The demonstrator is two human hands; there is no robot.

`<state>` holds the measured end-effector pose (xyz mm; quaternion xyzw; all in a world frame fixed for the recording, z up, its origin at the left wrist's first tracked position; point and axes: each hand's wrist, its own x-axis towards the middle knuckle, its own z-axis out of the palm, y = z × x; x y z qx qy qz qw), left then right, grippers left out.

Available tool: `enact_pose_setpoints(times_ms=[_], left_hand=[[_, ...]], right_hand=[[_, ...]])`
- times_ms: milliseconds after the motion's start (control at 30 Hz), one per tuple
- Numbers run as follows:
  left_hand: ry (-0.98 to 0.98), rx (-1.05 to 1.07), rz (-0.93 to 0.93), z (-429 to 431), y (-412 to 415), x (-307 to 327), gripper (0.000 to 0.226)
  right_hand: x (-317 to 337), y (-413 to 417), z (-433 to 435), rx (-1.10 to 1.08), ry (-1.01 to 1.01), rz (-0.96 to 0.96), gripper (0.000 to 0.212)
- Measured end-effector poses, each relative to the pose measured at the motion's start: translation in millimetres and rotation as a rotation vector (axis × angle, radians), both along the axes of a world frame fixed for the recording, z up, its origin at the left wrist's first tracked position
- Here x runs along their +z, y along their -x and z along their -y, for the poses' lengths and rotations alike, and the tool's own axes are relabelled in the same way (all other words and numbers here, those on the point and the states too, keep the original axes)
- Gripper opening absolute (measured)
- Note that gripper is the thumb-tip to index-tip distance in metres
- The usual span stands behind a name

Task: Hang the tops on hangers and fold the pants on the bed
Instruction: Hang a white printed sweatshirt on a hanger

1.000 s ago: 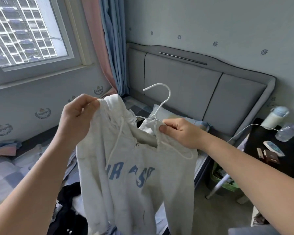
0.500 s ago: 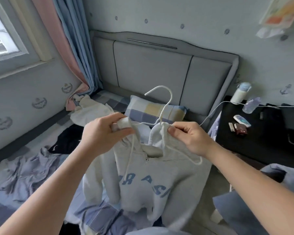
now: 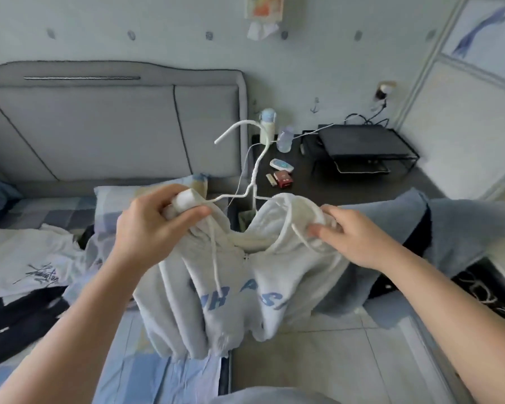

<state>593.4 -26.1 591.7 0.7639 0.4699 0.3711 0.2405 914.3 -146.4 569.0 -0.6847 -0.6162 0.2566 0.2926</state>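
A light grey hoodie (image 3: 233, 287) with blue letters and white drawstrings hangs in front of me over the bed's edge. A white hanger (image 3: 252, 170) sits inside its neck, with the hook sticking up. My left hand (image 3: 155, 225) grips the hoodie's left shoulder, bunched over the hanger's arm. My right hand (image 3: 350, 234) holds the right shoulder, fingers on the cloth near a drawstring. A white top with black script (image 3: 26, 266) and dark clothes (image 3: 15, 319) lie on the bed (image 3: 146, 371) at the left.
A grey padded headboard (image 3: 99, 126) and a checked pillow (image 3: 120, 196) stand behind. A black bedside table (image 3: 333, 182) carries bottles, small boxes, a cable and a wire rack. Blue-grey cloth (image 3: 420, 228) lies at the right. Tiled floor (image 3: 318, 363) runs beside the bed.
My view has swung right, from the window to the bedside table. The hoodie has come lower, and my right hand has slid from the neck out to the right shoulder.
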Motion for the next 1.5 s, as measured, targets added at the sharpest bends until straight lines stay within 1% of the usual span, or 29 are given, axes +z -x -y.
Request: enact_pose_setpoints(times_ms=[67,100,167,233,333,400,500,533,633,700,733,767,833,867,967,1067,1167,1233,1400,1500], left_hand=[[0.021,-0.094,0.010,6.9,-36.1,-0.2,0.047],[0.029,-0.140,0.003,11.9,-55.1,-1.0,0.047],[0.047,-0.241,-0.016,24.0,-94.2,-4.3,0.045],[0.071,-0.343,-0.024,38.8,-134.8,-8.6,0.043],[0.133,-0.482,-0.016,67.0,-199.1,-15.1,0.042],[0.185,-0.572,0.014,90.3,-243.5,-19.7,0.039],[0.228,-0.692,0.007,123.8,-312.3,-29.5,0.027],[0.224,-0.721,-0.017,135.0,-335.0,-32.9,0.029],[0.144,-0.771,-0.110,169.9,-398.6,-40.5,0.047],[0.108,-0.806,-0.126,192.6,-434.0,-43.6,0.048],[0.120,-0.833,-0.122,203.3,-449.4,-44.8,0.048],[0.148,-0.865,-0.115,212.6,-462.7,-46.2,0.049],[0.213,-0.920,-0.107,226.8,-485.9,-49.0,0.047],[0.238,-0.939,-0.110,230.9,-496.6,-50.3,0.046],[0.335,-0.994,-0.131,238.4,-526.8,-53.6,0.039],[0.417,-1.079,-0.151,246.9,-553.9,-55.3,0.027],[0.448,-1.212,-0.210,254.6,-582.7,-53.0,0.018],[0.458,-1.289,-0.239,256.3,-604.9,-48.5,0.016],[0.431,-1.519,-0.254,246.1,-660.8,-23.3,0.018],[0.358,-1.625,-0.258,230.6,-694.0,-2.6,0.022]], right_hand=[[3.3,-18.6,27.4,-0.062,-0.040,0.035,0.019],[5.5,-28.2,41.8,-0.077,-0.064,0.046,0.022],[6.5,-52.1,71.6,-0.117,-0.084,0.062,0.037],[4.4,-79.7,105.6,-0.170,-0.058,0.025,0.037],[1.3,-121.3,160.5,-0.237,0.013,-0.133,0.034],[0.5,-146.5,199.7,-0.283,0.000,-0.229,0.040],[-0.1,-181.2,257.2,-0.418,-0.027,-0.297,0.049],[-2.3,-191.9,275.3,-0.460,-0.027,-0.319,0.053],[-9.5,-222.1,325.9,-0.603,-0.050,-0.415,0.063],[-13.5,-238.5,353.2,-0.705,-0.055,-0.478,0.063],[-15.1,-245.8,363.4,-0.760,-0.055,-0.501,0.059],[-16.7,-252.4,372.1,-0.804,-0.059,-0.519,0.049],[-19.8,-265.3,384.6,-0.887,-0.082,-0.553,0.021],[-20.0,-270.9,388.3,-0.932,-0.096,-0.573,0.016],[-17.6,-287.0,394.0,-1.026,-0.141,-0.637,0.020],[-10.7,-308.2,391.4,-1.074,-0.188,-0.671,0.023],[-2.8,-333.0,379.7,-1.164,-0.305,-0.711,0.022],[3.9,-351.7,370.4,-1.230,-0.396,-0.735,0.024],[35.9,-396.7,341.8,-1.377,-0.624,-0.632,0.018],[64.7,-423.5,317.5,-1.425,-0.764,-0.575,0.018]])
